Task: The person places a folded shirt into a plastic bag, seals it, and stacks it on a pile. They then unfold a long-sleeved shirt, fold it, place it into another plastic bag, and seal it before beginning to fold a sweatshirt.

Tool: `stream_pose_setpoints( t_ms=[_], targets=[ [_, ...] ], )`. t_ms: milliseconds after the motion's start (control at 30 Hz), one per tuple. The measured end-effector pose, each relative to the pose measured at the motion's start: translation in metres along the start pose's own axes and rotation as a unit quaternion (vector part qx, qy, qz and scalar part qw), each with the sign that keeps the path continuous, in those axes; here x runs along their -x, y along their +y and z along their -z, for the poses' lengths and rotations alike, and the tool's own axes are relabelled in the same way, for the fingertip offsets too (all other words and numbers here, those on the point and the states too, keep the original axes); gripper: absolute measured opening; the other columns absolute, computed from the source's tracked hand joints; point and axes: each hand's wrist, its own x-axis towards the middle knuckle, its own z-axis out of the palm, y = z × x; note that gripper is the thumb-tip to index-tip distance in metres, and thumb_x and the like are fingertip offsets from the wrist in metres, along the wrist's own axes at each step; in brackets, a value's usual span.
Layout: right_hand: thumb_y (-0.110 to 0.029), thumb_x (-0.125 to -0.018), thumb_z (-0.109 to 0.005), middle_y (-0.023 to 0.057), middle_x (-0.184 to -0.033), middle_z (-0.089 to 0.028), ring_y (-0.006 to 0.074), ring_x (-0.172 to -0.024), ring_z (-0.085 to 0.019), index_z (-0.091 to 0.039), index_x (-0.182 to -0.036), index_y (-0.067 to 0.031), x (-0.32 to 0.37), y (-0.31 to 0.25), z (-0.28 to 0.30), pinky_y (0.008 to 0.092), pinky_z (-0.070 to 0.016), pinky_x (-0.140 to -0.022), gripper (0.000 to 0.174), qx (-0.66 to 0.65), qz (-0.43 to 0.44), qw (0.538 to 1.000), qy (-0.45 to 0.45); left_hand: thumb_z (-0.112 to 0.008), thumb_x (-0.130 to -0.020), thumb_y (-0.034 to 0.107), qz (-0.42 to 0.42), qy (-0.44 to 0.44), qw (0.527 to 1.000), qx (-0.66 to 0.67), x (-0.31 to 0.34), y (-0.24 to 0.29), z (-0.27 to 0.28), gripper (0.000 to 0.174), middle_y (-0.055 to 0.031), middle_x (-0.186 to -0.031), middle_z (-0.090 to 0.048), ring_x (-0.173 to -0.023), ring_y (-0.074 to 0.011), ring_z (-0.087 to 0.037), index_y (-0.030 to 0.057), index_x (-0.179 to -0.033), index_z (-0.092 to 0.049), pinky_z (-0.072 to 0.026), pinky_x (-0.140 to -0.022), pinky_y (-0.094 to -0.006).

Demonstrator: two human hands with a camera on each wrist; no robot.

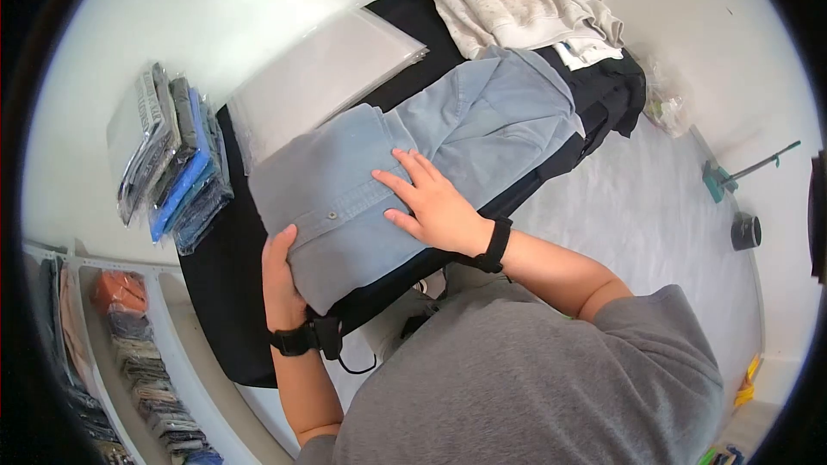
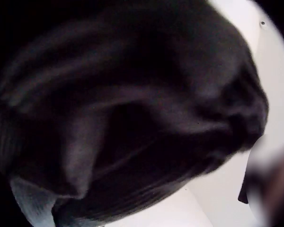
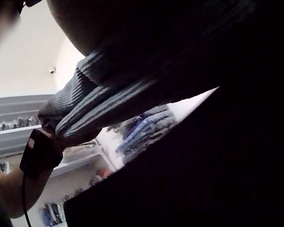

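A blue-grey shirt [image 1: 353, 142] lies partly folded on the black-covered table, its button strip [image 1: 332, 215] facing up. My left hand [image 1: 280, 280] grips its near left edge, thumb on top and the other fingers hidden by the cloth. Farther right, my right hand [image 1: 435, 207] rests on the folded part with its fingers spread. Toward the back right, the rest of the shirt stretches out in loose creases. Dark cloth [image 2: 132, 94] fills most of the left wrist view. In the right wrist view, ribbed cloth [image 3: 104, 106] hangs beside the left wrist.
Behind the shirt lies a stack of clear plastic bags [image 1: 332, 60]. Bagged garments [image 1: 185, 155] are piled at the table's left end. A cream sweatshirt [image 1: 517, 0] lies at the back right. Shelves [image 1: 177, 310] with packed clothes stand lower left; a dustpan [image 1: 715, 181] stands on the floor.
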Motion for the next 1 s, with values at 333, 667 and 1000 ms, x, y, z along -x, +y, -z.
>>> stream_pose_setpoints(
  t_ms=[333,667,1000],
  targets=[
    [-0.025,-0.092,-0.048,0.0278,-0.139,-0.024,0.0411,-0.130,-0.026,-0.030,-0.136,-0.0076,-0.006,-0.066,-0.041,0.0424,-0.0263,-0.106,0.051,-0.388,0.034,0.914,-0.113,-0.055,-0.083,0.034,-0.077,0.123,0.989,0.033,0.099,0.077,-0.014,0.050,-0.0159,-0.114,-0.055,-0.099,-0.0258,-0.056,-0.0003,-0.119,-0.048,-0.0452,-0.085,-0.0347],
    [-0.023,-0.094,-0.047,0.0131,-0.133,-0.043,0.0193,-0.121,-0.044,-0.039,-0.131,-0.0070,0.017,0.000,-0.070,0.0350,-0.0390,-0.098,0.042,-0.868,-0.167,0.444,-0.144,-0.056,-0.086,0.024,-0.390,-0.164,0.793,-0.438,0.017,0.049,-0.107,0.037,-0.0134,-0.107,-0.053,-0.102,-0.0238,-0.052,0.0035,-0.117,-0.056,-0.0417,-0.089,-0.0334],
    [-0.024,-0.094,-0.047,0.0109,-0.127,-0.050,0.0185,-0.112,-0.052,-0.042,-0.129,-0.0068,0.008,0.018,-0.046,0.0338,-0.0428,-0.092,0.040,-0.907,-0.222,0.346,-0.089,-0.050,-0.086,0.042,-0.335,-0.228,0.559,-0.723,-0.001,-0.013,-0.124,0.060,-0.0230,-0.144,-0.019,-0.132,-0.0450,-0.016,0.0111,-0.136,-0.037,-0.0156,-0.098,-0.0674]
  ],
)
